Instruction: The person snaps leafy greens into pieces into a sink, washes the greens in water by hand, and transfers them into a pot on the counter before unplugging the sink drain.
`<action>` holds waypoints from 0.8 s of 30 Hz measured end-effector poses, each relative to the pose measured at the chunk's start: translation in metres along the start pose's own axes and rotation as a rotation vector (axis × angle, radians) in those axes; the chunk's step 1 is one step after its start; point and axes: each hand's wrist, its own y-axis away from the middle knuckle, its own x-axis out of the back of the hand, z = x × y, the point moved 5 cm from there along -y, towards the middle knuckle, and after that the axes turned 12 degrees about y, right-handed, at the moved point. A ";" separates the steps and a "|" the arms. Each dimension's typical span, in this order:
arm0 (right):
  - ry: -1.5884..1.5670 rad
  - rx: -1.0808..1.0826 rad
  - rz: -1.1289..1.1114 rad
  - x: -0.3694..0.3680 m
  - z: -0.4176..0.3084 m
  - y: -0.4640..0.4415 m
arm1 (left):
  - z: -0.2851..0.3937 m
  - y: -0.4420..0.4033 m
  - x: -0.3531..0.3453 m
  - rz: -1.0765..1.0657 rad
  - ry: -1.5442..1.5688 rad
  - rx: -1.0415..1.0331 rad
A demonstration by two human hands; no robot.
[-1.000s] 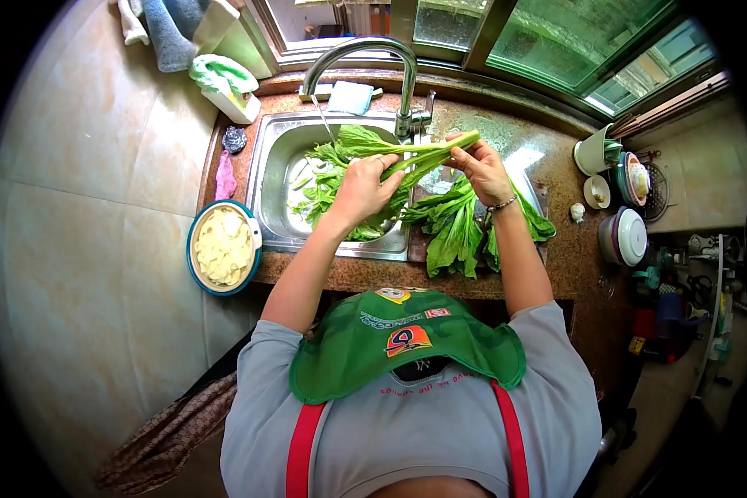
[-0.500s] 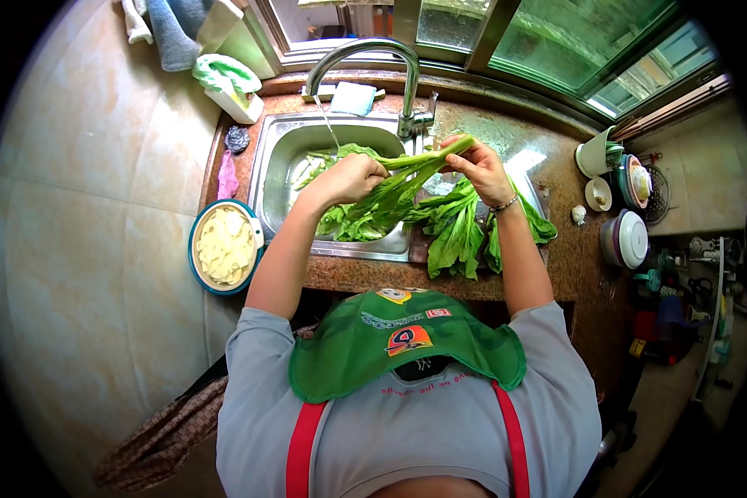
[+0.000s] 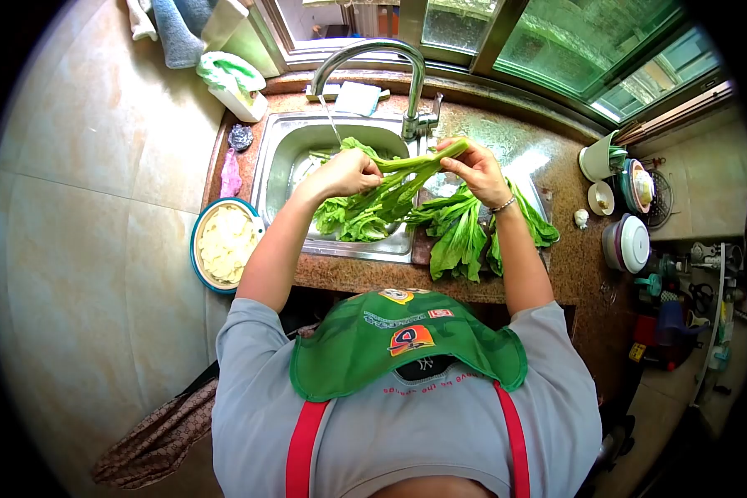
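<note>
My right hand (image 3: 477,170) grips the pale stalk end of a leafy green bunch (image 3: 402,184) above the right side of the sink. My left hand (image 3: 349,173) is closed at the bunch's left part, over the sink (image 3: 275,178); what its fingertips pinch is too small to make out. Green leaves (image 3: 361,222) lie in the basin below. More leafy greens (image 3: 456,236) rest on the drainboard under my right wrist. A thin stream of water falls from the faucet (image 3: 417,83) into the basin.
A bowl of pale slices (image 3: 227,242) stands left of the sink. A pink cloth (image 3: 231,173) and a dark scrubber (image 3: 241,137) lie behind it. At the right are garlic (image 3: 581,218), a small bowl (image 3: 601,197) and a lidded container (image 3: 633,243).
My left hand has moved left along the greens, from near the stalks, and its fingers have closed. My right hand keeps its hold. The view has shifted slightly.
</note>
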 end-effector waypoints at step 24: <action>-0.027 -0.019 0.487 -0.019 0.039 -0.002 | -0.122 -0.003 0.020 0.975 -0.184 -0.296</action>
